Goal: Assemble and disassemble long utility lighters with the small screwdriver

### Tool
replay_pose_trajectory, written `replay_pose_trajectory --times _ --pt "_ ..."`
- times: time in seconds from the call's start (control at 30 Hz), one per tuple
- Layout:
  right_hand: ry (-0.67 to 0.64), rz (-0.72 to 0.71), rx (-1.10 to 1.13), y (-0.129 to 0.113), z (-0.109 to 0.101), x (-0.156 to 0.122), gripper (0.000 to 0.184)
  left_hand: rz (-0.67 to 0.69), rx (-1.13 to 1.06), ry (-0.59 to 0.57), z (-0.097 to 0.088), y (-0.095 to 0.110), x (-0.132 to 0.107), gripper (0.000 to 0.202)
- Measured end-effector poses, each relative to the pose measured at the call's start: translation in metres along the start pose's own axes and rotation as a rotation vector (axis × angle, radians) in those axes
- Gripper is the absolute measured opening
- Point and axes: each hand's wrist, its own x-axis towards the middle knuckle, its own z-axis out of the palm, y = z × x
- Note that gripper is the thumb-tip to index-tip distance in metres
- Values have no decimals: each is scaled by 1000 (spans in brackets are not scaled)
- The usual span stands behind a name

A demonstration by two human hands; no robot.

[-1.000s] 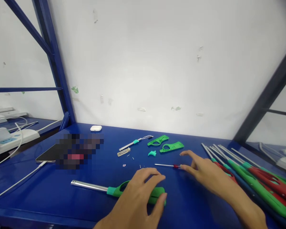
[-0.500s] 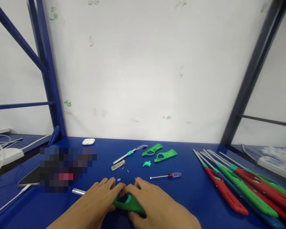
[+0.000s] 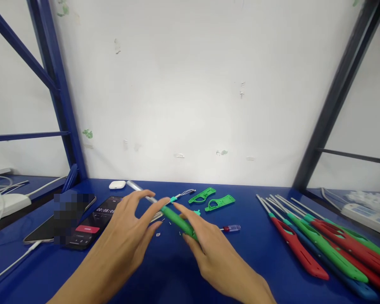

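Note:
My right hand [image 3: 213, 249] grips the green handle of a long-necked lighter [image 3: 177, 221], with thumb and fingers around its lower end. The lighter tilts up to the left, its metal tube raised. Beside the tube is my left hand [image 3: 126, 228], open, thumb and index finger apart; its fingers cover part of the tube, and I cannot tell whether they touch it. Beyond the hands lie two green handle halves [image 3: 220, 203] and a metal rod with a wire [image 3: 185, 193]. A teal trigger piece [image 3: 196, 212] is partly covered by my right hand.
On the right, several red, green and blue lighters [image 3: 329, 240] lie in a pile. A screwdriver [image 3: 232, 228] is near my right hand. Two phones [image 3: 91, 223], one with a white cable, and a white case [image 3: 117, 185] lie left. Tiny parts [image 3: 158, 234] dot the blue table.
The lighter has come up off the table and now tilts with its tube raised. My left hand has opened away from the handle, while my right hand still holds it.

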Motion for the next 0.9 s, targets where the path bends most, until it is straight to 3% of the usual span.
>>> replay_pose_trajectory --times 0.1,0.3,0.47,0.63,0.9 --pt "63 51 -65 7 2 1 68 -123 22 26 -7 7 2 39" --pt "170 223 -100 -4 4 3 54 -257 -67 -111 -12 8 3 45" --pt "274 304 -163 0 6 7 36 -274 -115 -204 -9 9 2 46" --pt "334 335 -244 10 6 6 30 -281 -141 -252 -10 7 1 47" --pt "336 249 -210 13 11 7 20 -219 -158 -326 -4 6 -4 39"
